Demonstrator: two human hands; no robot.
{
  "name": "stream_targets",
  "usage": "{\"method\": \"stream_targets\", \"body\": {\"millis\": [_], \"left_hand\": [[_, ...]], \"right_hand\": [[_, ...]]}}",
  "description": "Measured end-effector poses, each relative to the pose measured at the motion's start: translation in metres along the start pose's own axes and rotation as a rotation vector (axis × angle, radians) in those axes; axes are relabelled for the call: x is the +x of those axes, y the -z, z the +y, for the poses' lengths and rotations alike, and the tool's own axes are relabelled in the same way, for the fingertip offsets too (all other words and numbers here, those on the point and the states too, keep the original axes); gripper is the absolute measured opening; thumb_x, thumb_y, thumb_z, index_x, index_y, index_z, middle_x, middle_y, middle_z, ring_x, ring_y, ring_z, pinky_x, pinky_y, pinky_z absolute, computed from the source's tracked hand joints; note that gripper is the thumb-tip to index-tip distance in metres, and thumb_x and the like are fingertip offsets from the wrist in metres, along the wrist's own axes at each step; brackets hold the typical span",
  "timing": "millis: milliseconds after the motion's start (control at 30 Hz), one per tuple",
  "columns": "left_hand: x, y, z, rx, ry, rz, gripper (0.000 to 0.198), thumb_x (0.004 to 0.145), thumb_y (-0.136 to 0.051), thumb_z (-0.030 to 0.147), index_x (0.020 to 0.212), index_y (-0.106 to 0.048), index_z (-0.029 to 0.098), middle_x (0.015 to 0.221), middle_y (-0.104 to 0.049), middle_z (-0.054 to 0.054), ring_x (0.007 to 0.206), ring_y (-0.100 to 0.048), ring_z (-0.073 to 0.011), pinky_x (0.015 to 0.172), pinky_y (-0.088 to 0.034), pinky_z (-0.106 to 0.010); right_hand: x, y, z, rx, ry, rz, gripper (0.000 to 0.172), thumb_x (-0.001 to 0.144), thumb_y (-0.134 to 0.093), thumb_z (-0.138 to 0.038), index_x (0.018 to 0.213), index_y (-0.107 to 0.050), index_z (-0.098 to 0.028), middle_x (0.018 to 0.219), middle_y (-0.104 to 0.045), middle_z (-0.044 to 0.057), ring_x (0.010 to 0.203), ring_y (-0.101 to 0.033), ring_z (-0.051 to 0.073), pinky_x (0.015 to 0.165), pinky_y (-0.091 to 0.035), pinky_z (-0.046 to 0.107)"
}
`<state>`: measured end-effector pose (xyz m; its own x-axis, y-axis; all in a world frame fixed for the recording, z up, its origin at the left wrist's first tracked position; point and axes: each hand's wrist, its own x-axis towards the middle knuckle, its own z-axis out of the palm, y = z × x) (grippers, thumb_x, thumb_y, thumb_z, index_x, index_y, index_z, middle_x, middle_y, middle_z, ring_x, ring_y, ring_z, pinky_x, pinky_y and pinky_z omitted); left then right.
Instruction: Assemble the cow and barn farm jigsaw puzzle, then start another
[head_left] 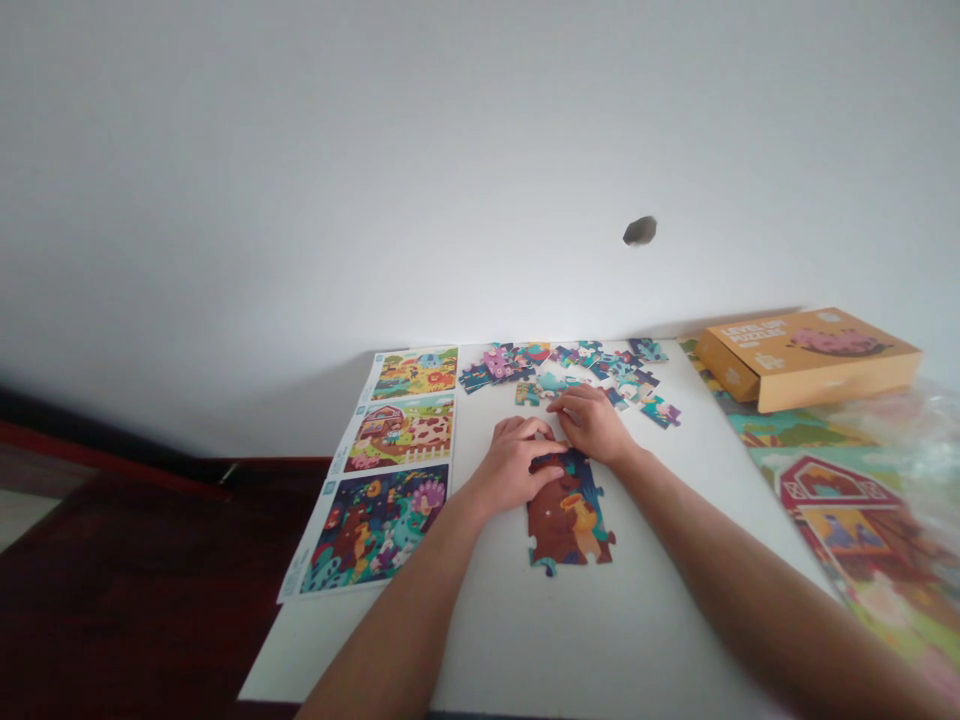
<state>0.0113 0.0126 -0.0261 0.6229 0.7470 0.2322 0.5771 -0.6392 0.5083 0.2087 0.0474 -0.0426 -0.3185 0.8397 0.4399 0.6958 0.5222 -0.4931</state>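
Note:
A partly joined jigsaw puzzle [566, 520], showing a brown bear with a yellow pot, lies on the white table [645, 610] in front of me. My left hand [516, 465] grips its upper left part, thumb and bent fingers pressed on the pieces. At the puzzle's top edge, my right hand [591, 424] has its fingers curled and held together; whatever is under the fingertips is hidden. Just beyond my fingers lie a loose puzzle piece [527, 394] and a pale blue piece [555, 381]. More loose puzzle pieces [506, 364] are scattered in overlapping heaps along the wall.
Left of the puzzle, a picture sheet [379, 525] with three printed scenes overhangs the table edge. On the right an orange puzzle box [817, 350] rests on a farm picture [847, 500], beside clear plastic wrap [919, 450]. A white wall [450, 200] with a hole stands behind.

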Motion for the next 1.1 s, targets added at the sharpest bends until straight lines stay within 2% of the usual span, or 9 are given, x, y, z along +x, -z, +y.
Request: {"method": "stream_targets", "body": {"millis": [567, 867, 1100], "left_hand": [[0.0007, 0.0026, 0.0032, -0.018, 0.001, -0.015, 0.024, 0.085, -0.074, 0.028, 0.108, -0.076, 0.033, 0.113, -0.068, -0.001, 0.110, -0.055, -0.0226, 0.107, -0.037, -0.042], [0.0005, 0.0012, 0.0021, -0.005, 0.010, -0.027, 0.025, 0.086, -0.072, 0.030, 0.111, -0.075, 0.035, 0.117, -0.069, 0.000, 0.112, -0.054, -0.0233, 0.107, -0.037, -0.044], [0.0019, 0.0032, 0.0046, -0.020, 0.012, -0.025, 0.023, 0.086, -0.073, 0.028, 0.108, -0.076, 0.034, 0.117, -0.070, 0.001, 0.111, -0.054, -0.0229, 0.106, -0.037, -0.042]], "right_hand": [[-0.0001, -0.0031, 0.0034, -0.052, -0.045, 0.009, 0.028, 0.082, -0.054, -0.006, 0.091, -0.075, -0.021, 0.096, -0.070, 0.005, 0.095, -0.059, 0.022, 0.090, -0.045, 0.035], [-0.0003, -0.0028, 0.0015, -0.110, -0.039, -0.032, 0.028, 0.087, -0.056, -0.015, 0.105, -0.075, -0.025, 0.119, -0.068, 0.006, 0.110, -0.055, 0.025, 0.095, -0.041, 0.041], [-0.0006, -0.0022, 0.0003, -0.123, -0.057, -0.047, 0.026, 0.089, -0.056, -0.017, 0.105, -0.074, -0.026, 0.122, -0.068, 0.004, 0.112, -0.054, 0.025, 0.097, -0.039, 0.042]]}}
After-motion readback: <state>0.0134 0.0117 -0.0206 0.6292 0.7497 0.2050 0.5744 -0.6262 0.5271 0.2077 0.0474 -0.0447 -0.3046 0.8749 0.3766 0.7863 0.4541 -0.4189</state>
